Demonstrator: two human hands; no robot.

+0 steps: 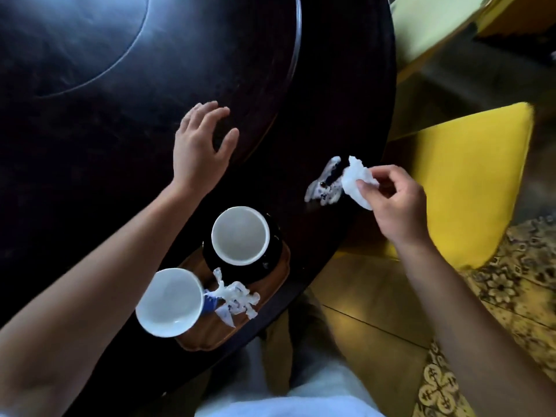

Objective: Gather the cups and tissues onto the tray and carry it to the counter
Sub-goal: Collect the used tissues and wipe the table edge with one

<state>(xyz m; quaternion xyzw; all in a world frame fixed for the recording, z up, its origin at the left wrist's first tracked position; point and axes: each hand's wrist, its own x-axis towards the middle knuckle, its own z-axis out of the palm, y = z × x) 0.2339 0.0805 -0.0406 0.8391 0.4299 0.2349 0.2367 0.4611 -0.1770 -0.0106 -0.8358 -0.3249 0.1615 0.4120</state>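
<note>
A small wooden tray [279, 266] lies on the dark round table [90, 164] near its front edge. On it stand two cups that are white inside: a black one [240, 234] at the far end and a blue-patterned one [168, 302] at the near end. A crumpled tissue [237, 296] lies on the tray between them. My right hand [397, 203] pinches a white tissue [358, 182] above the table's right edge; a stained, torn part of it [323, 185] trails to the left. My left hand [201, 145] hovers with spread fingers over the table beyond the tray.
A yellow cushioned chair [463, 182] stands right of the table, and a pale chair seat [427, 25] sits at the top right. Patterned floor tiles [481, 341] run along the lower right. A raised round centre [75, 40] fills the table's far left.
</note>
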